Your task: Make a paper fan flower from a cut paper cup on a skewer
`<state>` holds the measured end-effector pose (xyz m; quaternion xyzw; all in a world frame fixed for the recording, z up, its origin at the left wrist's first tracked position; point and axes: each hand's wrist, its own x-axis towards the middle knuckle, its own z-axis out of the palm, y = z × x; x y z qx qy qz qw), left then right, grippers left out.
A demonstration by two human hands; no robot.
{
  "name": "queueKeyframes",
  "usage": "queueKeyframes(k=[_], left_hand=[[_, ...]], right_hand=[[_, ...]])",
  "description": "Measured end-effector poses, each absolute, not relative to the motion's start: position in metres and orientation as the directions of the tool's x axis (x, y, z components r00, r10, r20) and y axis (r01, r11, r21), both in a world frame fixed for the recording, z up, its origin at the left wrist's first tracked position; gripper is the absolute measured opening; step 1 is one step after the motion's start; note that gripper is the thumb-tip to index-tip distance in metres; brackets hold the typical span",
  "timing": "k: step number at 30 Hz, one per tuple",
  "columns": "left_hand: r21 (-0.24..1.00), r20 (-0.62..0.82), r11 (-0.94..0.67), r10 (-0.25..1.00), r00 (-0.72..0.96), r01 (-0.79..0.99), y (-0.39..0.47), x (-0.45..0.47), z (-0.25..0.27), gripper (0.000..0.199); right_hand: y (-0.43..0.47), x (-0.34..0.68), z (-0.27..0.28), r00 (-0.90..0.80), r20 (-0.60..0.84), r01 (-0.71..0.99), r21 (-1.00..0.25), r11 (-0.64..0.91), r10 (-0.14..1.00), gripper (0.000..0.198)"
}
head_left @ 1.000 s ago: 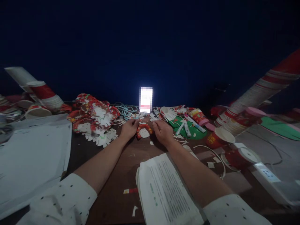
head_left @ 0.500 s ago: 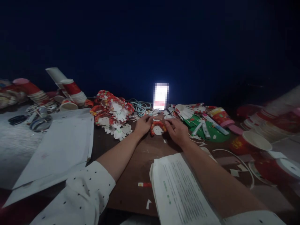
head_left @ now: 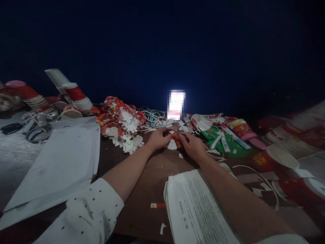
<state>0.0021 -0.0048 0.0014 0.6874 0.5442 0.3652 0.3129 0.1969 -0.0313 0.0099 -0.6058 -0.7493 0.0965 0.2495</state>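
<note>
A small flower-like piece cut from a paper cup [head_left: 172, 145], with a round white middle and red curled strips, lies on the brown table between my hands. My left hand [head_left: 158, 138] has its thumb and fingers closed on the strips at the piece's upper left, and covers part of it. On the other side my right hand [head_left: 192, 145] pinches the red strips at the right edge. A bright, blurred-out phone-like screen [head_left: 176, 105] stands just beyond. To the left is a heap of similar red and white cut cup pieces [head_left: 125, 122].
Left of my arm lies a white board [head_left: 58, 159], with stacked cups [head_left: 77, 96] behind. A green round sheet [head_left: 236, 149] carries tubes. A printed paper stack [head_left: 193, 203] sits under my right forearm. More cups [head_left: 281, 157] and paper scraps are at right.
My left hand has moved right and over the cut cup piece, covering more of its left side. My right fingers have come onto its right edge. The view has shifted slightly.
</note>
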Motion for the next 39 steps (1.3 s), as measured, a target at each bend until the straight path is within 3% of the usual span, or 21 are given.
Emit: queueKeyframes(k=[6,13,23,26,33,39], left_hand=[[0.785,0.214,-0.279,0.960,0.181,0.552,-0.007,0.006,0.002,0.038],[0.872,0.188,-0.196,0.980,0.064,0.449,0.000,0.003,-0.001,0.041],[0.850,0.194,-0.193,0.980,0.050,0.490,0.001,0.000,-0.001,0.045],[0.847,0.196,-0.195,0.979,0.050,0.495,0.002,0.000,-0.002,0.046],[0.847,0.219,-0.227,0.973,0.073,0.481,0.003,0.001,-0.003,0.045],[0.833,0.222,-0.228,0.972,0.073,0.503,0.003,0.000,-0.004,0.047]], right_hand=[[-0.033,0.195,0.011,-0.168,0.284,0.857,-0.431,0.282,0.944,0.040],[-0.028,0.201,0.008,-0.065,0.376,0.902,-0.375,0.215,0.925,0.033],[-0.021,0.208,0.006,0.032,0.480,0.918,-0.361,0.164,0.877,0.027],[-0.018,0.213,0.004,0.022,0.532,0.935,-0.310,0.171,0.847,0.029],[-0.017,0.214,-0.004,-0.035,0.443,0.985,-0.135,0.106,0.896,0.030],[-0.016,0.213,-0.005,-0.046,0.470,0.989,-0.105,0.107,0.881,0.027]])
